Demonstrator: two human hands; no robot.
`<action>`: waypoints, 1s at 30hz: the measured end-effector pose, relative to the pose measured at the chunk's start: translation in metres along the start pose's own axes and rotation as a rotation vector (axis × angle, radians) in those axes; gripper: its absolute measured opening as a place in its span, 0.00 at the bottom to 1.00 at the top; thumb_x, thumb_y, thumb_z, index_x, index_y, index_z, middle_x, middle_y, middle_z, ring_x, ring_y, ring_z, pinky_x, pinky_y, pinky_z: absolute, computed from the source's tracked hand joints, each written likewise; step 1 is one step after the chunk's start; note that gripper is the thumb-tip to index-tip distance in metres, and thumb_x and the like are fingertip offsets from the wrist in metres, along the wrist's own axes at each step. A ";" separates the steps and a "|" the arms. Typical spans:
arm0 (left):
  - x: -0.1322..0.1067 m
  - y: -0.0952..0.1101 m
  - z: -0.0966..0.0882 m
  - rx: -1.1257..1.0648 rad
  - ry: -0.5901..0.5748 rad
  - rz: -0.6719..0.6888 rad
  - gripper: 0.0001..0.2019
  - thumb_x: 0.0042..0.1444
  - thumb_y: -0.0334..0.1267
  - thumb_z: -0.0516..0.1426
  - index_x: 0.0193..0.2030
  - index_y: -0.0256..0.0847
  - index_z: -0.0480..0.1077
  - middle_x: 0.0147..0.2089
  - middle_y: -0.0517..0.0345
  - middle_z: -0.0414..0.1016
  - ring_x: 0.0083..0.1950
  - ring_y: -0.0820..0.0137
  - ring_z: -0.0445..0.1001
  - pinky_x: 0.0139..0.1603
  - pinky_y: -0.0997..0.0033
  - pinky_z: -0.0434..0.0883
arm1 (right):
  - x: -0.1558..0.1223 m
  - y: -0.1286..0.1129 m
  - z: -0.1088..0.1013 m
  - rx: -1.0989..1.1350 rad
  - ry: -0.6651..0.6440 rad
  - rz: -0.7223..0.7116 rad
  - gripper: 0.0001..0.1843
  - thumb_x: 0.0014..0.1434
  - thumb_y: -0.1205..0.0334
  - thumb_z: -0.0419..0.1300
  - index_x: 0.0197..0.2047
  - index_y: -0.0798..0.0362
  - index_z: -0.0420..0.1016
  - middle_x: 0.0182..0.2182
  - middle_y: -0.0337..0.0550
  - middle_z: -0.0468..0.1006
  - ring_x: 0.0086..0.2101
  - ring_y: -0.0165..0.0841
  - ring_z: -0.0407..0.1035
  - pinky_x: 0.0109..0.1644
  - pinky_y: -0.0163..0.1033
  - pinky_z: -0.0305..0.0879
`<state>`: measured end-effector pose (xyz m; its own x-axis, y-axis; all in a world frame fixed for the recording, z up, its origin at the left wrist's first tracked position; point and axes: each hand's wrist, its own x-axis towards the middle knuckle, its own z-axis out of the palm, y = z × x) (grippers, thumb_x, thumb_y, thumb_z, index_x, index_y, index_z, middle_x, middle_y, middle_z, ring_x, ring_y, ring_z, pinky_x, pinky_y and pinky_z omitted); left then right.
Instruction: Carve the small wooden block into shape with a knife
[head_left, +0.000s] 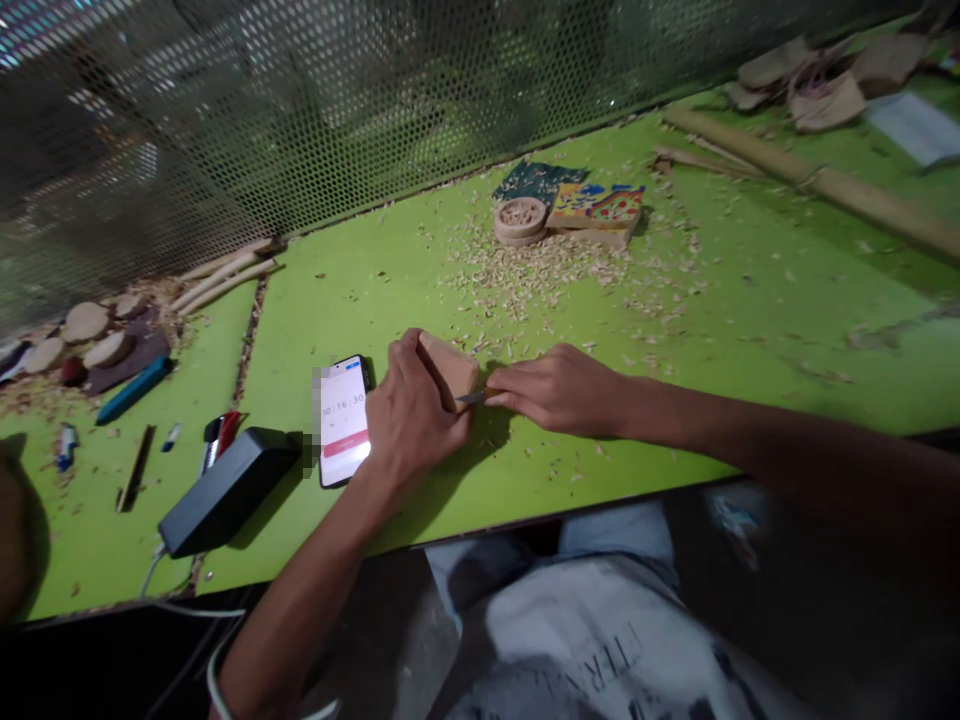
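My left hand (411, 415) is closed around a small block of pale wood (454, 368) that rests on the green table (750, 330). My right hand (559, 388) grips a small carving tool (474, 397), and its metal tip touches the block's near side. The tool's handle is hidden inside my fingers. Wood shavings (525, 275) lie scattered just beyond both hands.
A phone (343, 420) with a lit screen lies left of my left hand, beside a black box (225, 492). A carved wooden wheel (520, 220) and painted blocks (596, 212) sit by the mesh wall. Wooden discs (86, 322), sticks and a blue tool (135, 390) lie left; a long pole (825, 185) lies right.
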<state>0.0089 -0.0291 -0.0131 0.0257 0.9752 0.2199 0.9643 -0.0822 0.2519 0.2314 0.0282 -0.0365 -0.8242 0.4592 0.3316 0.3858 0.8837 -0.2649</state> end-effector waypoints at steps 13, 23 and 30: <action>0.005 0.000 -0.004 -0.088 -0.009 -0.023 0.41 0.51 0.49 0.64 0.68 0.39 0.52 0.55 0.36 0.74 0.46 0.49 0.80 0.44 0.48 0.77 | 0.004 0.008 -0.006 0.149 0.113 0.029 0.18 0.77 0.53 0.51 0.49 0.53 0.79 0.36 0.42 0.84 0.30 0.30 0.71 0.34 0.37 0.53; 0.001 0.000 -0.002 -0.196 -0.098 -0.026 0.37 0.49 0.45 0.62 0.64 0.38 0.55 0.47 0.43 0.76 0.37 0.55 0.77 0.38 0.54 0.73 | 0.001 0.061 -0.015 0.187 0.366 0.253 0.18 0.75 0.49 0.56 0.47 0.53 0.80 0.30 0.38 0.80 0.26 0.29 0.66 0.33 0.37 0.55; 0.005 0.000 -0.001 -0.427 -0.171 -0.011 0.27 0.52 0.43 0.61 0.57 0.41 0.58 0.43 0.51 0.76 0.37 0.62 0.74 0.36 0.62 0.70 | 0.000 0.007 0.005 0.180 0.099 -0.052 0.20 0.78 0.51 0.48 0.49 0.54 0.77 0.32 0.41 0.83 0.28 0.29 0.71 0.34 0.36 0.55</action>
<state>0.0091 -0.0242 -0.0105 0.0936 0.9935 0.0654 0.7706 -0.1138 0.6271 0.2316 0.0340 -0.0425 -0.7926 0.4282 0.4341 0.2564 0.8800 -0.3999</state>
